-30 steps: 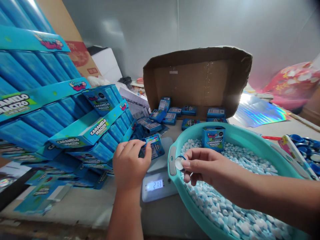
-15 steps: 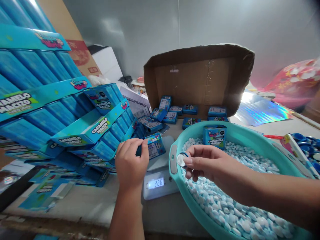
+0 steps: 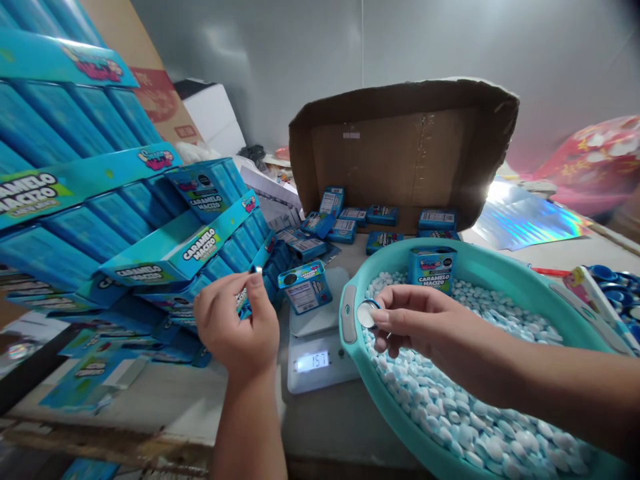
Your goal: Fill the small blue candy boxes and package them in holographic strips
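My left hand (image 3: 235,327) is closed in a pinch just left of the scale, with something small and blue between thumb and forefinger that I cannot make out. A small blue "Caramelo Macizo" box (image 3: 305,287) stands alone on the white digital scale (image 3: 320,363), which reads 157. My right hand (image 3: 415,327) pinches a small round silvery cap (image 3: 366,313) over the rim of the teal basin (image 3: 480,273). The basin is full of pale blue and white candies (image 3: 450,413), and another small blue box (image 3: 433,267) stands among them.
Stacked blue display cartons (image 3: 100,220) crowd the left side. An open cardboard box (image 3: 400,153) behind the scale lies on its side with several small blue boxes in front of it. A holographic sheet (image 3: 525,220) and blue caps (image 3: 615,280) lie at the right.
My left hand let go of the box on the scale and moved left, still pinched. The scale reading went from 213 to 226 to 157. My right hand barely moved.
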